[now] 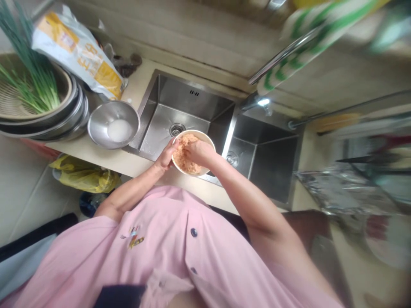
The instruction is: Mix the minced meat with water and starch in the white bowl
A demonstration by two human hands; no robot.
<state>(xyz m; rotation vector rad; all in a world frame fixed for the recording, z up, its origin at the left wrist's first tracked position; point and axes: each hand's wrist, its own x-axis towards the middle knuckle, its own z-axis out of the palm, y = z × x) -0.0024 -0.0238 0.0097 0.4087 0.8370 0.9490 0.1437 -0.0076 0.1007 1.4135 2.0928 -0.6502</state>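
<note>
A white bowl (205, 170) of pinkish-orange minced meat (188, 166) is at the front edge of the sink. My left hand (166, 155) grips the bowl's left rim, with the thumb over the edge. From the right, my right hand (198, 152) reaches into the bowl, its curled fingers sunk in the minced meat. The fingertips are hidden in the mixture. To the left, a steel bowl (96, 124) with something whitish at its bottom rests on the counter.
A double steel sink (189, 102) with a faucet (257, 102) lies ahead. Scallions (41, 90) sit in a colander (66, 79) on stacked basins at left, near a white-and-yellow bag (83, 55). A yellow plastic bag (83, 173) hangs below the counter. A rack stands right, blurred.
</note>
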